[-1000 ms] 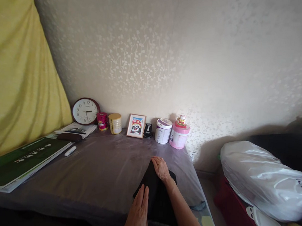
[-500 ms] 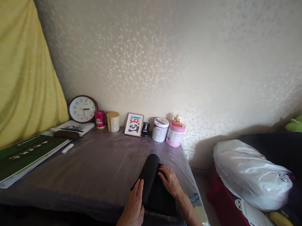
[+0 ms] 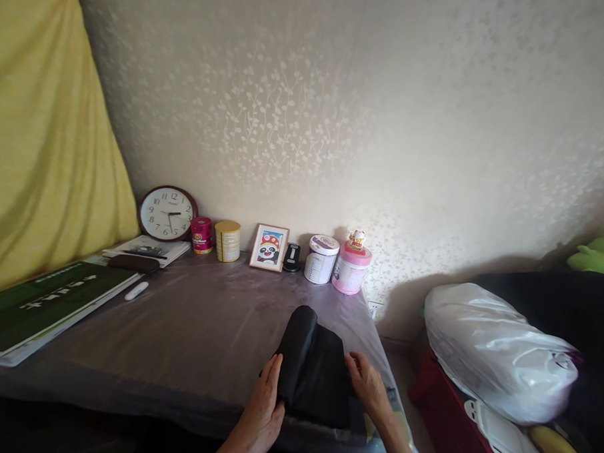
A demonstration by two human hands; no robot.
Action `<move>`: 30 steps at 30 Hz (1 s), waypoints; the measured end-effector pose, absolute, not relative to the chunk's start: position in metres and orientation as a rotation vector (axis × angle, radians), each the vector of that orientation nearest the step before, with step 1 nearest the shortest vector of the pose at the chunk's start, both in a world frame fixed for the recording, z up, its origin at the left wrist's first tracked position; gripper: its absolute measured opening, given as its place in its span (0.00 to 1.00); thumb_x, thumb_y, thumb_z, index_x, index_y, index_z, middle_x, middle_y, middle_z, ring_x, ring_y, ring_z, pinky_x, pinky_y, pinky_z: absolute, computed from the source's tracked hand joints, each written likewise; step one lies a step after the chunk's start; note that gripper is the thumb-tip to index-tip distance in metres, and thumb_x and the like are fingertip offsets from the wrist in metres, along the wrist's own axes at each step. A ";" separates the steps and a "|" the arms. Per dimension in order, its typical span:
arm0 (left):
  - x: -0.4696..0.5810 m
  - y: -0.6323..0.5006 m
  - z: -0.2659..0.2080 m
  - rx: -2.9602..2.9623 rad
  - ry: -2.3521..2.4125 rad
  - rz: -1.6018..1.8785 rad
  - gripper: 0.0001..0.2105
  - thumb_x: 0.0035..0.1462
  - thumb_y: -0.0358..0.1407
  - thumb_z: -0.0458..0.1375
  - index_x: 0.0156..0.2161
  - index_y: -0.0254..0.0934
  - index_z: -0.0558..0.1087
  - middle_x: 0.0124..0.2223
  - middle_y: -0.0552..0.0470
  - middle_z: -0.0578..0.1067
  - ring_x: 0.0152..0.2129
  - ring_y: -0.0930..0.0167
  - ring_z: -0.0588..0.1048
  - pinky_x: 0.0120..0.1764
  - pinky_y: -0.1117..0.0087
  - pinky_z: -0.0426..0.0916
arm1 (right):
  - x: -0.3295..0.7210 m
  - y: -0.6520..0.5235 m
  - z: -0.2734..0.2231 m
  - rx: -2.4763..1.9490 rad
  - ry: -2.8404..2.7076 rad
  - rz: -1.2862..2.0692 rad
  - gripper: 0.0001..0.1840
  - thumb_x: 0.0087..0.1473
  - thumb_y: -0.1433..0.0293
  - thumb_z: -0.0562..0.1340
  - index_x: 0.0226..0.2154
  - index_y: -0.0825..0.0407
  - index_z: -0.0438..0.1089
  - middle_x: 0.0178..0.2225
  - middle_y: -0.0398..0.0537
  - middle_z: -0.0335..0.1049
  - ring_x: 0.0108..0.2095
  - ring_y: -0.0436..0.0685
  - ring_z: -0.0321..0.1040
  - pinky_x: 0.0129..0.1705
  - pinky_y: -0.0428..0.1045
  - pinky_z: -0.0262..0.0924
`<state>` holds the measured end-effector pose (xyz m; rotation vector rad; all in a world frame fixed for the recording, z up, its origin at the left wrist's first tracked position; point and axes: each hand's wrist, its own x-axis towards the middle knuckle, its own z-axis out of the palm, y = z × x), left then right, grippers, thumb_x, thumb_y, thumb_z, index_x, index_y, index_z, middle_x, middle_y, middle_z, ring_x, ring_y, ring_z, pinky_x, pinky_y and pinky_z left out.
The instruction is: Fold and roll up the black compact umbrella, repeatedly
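A black sheet, perhaps cloth or a thin mat, lies partly rolled near the table's right front corner. Its thick roll (image 3: 297, 346) tilts away from me, and a flat part (image 3: 328, 381) spreads to the right of the roll. Against the roll's left side rests my left hand (image 3: 261, 402), fingers stretched out and laid along it, thumb by its near end. My right hand (image 3: 370, 386) is at the right edge of the flat part, fingers bent together on that edge; its thumb is hidden.
Along the wall stand a clock (image 3: 167, 214), a pink can (image 3: 201, 235), a yellow can (image 3: 228, 242), a panda picture frame (image 3: 269, 248) and two tubs (image 3: 321, 261). A green board (image 3: 53, 302) lies at left. Right of the table, a white bag (image 3: 496, 355) sits on a red box.
My right hand has slid right, from the flat part beside the roll to the sheet's right edge, uncovering more of the sheet. The left hand stays against the roll.
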<state>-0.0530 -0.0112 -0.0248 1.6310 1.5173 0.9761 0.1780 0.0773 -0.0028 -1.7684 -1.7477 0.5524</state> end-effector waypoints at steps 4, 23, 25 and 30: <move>-0.053 -0.016 -0.020 1.616 1.507 0.989 0.35 0.47 0.26 0.45 0.62 0.32 0.40 0.65 0.43 0.44 0.62 0.66 0.47 0.62 0.60 0.45 | 0.170 0.091 -0.011 -1.768 -1.600 0.828 0.26 0.50 0.53 0.50 0.40 0.55 0.69 0.36 0.53 0.73 0.34 0.60 0.71 0.21 0.47 0.63; -0.045 -0.018 -0.019 1.721 1.639 0.877 0.38 0.44 0.22 0.45 0.62 0.33 0.40 0.65 0.40 0.46 0.61 0.64 0.48 0.60 0.58 0.50 | 0.109 0.108 0.024 -1.160 -1.307 1.161 0.27 0.43 0.49 0.60 0.34 0.56 0.71 0.25 0.46 0.72 0.25 0.54 0.67 0.23 0.46 0.58; -0.044 -0.020 -0.015 1.739 1.653 0.834 0.38 0.44 0.22 0.46 0.62 0.31 0.41 0.65 0.37 0.46 0.61 0.62 0.49 0.59 0.56 0.50 | 0.096 0.110 0.028 -1.148 -1.280 1.182 0.28 0.42 0.49 0.61 0.36 0.57 0.70 0.24 0.46 0.72 0.24 0.53 0.67 0.23 0.46 0.59; -0.041 -0.018 -0.015 1.776 1.681 0.853 0.39 0.40 0.21 0.48 0.61 0.26 0.45 0.64 0.34 0.49 0.60 0.60 0.51 0.59 0.57 0.52 | 0.071 0.124 0.018 -1.178 -1.295 1.150 0.30 0.43 0.50 0.59 0.39 0.58 0.68 0.24 0.46 0.71 0.23 0.54 0.67 0.24 0.47 0.62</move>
